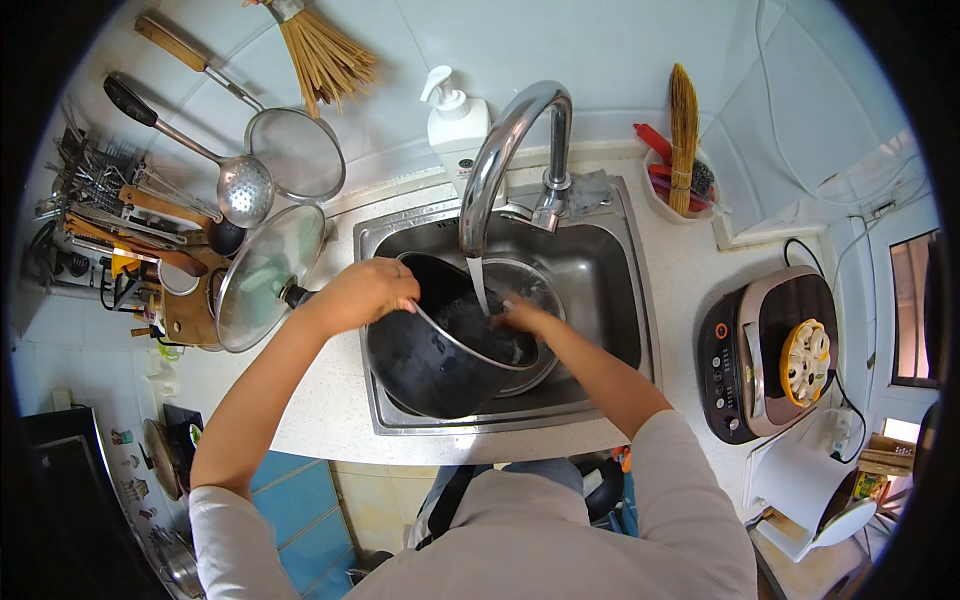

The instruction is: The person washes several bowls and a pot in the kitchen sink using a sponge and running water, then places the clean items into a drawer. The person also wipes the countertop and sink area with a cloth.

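My left hand (375,291) grips the rim of a large dark cooking pot (442,371), which is tilted over the left part of a stainless steel sink (600,300). Water runs from the curved chrome faucet (499,150) down into the pot, where more water stands. Inside the pot's mouth is my right hand (523,316), near the stream; its fingertips are partly hidden, so whether it holds anything is unclear. A round metal basin or lid (551,289) lies in the sink, partly behind the pot.
A glass lid (262,277) leans at the left beside hanging utensils. Behind the sink stands a white pump bottle (459,135). A tub of brushes (679,210) is at the back right, and a black electric cooking appliance (772,352) sits on the right counter.
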The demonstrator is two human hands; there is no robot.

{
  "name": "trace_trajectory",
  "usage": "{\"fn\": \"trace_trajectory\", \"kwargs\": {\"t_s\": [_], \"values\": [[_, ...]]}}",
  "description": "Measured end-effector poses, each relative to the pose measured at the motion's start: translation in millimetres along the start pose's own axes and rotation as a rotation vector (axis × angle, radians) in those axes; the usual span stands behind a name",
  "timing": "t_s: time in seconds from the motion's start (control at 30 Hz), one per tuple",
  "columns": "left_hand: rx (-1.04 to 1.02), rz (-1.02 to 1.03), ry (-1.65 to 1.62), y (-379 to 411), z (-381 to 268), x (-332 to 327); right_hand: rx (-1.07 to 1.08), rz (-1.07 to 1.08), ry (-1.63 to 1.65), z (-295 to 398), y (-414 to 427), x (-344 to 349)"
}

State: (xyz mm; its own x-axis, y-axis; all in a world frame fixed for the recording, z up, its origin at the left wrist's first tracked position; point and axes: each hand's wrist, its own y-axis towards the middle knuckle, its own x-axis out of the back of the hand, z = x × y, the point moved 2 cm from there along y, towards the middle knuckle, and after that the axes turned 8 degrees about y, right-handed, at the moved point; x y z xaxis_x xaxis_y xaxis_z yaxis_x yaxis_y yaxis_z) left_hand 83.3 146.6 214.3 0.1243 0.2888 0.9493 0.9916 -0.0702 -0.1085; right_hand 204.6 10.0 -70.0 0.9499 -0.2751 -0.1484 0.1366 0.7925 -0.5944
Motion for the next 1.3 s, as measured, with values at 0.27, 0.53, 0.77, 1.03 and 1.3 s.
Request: {"fn": "trace_trajectory", "kwargs": {"t_s": [0.27,0.53,0.77,1.03,1.3], "values": [[0.134,0.077,-0.217,8.4,32.0,0.8,-0.432,0.454,0.506,-16.6,-39.5,-33.3],[0.193,0.241,-0.136,12.2,31.0,34.9,-0.397,0.539,0.939,8.6,-56.4,-82.0],[0.145,0.141,0.101,8.8,-16.8,53.7,-0.261,0.362,1.04,8.8,-52.3,-90.7],[-0.276,0.263,0.641,-7.0,-103.6,-56.9,-0.267,-0.01,0.69,-7.1,-71.6,-62.8],[-0.152,0.141,0.374,2.6,-44.5,12.6,0.272,-0.019,-0.236,18.2,-8.2,-11.5]]}}
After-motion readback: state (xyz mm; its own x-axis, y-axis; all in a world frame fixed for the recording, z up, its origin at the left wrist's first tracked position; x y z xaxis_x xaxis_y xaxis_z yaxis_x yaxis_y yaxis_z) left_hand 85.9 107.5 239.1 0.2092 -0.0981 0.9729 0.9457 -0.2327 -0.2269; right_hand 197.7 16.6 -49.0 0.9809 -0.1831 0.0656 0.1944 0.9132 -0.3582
